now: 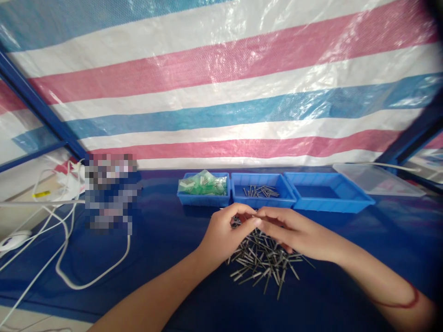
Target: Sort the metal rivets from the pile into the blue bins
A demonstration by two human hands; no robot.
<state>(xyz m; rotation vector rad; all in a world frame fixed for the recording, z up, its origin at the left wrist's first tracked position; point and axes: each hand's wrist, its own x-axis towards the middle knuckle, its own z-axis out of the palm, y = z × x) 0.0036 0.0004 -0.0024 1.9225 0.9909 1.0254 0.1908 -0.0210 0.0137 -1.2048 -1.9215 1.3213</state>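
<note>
A loose pile of blind rivets (265, 260), thin grey pins with thicker silvery bodies, lies on the blue tabletop. Over its far edge, my left hand (226, 230) curls with thumb and forefinger drawn together. My right hand (296, 230) meets it from the other side, fingertips touching or nearly touching those of the left. Whatever sits between the fingertips is too small to make out. Just beyond my hands, the middle blue bin (263, 202) holds a small number of similar rivets (261, 190).
Left of the middle bin, another blue bin (204, 199) contains green-and-clear plastic packets (204, 184). A third blue bin (330, 203) stands at the right, before a translucent sheet (377, 179). White cables (93, 282) and a white mouse (15, 240) lie left. Striped sheeting (221, 110) hangs behind.
</note>
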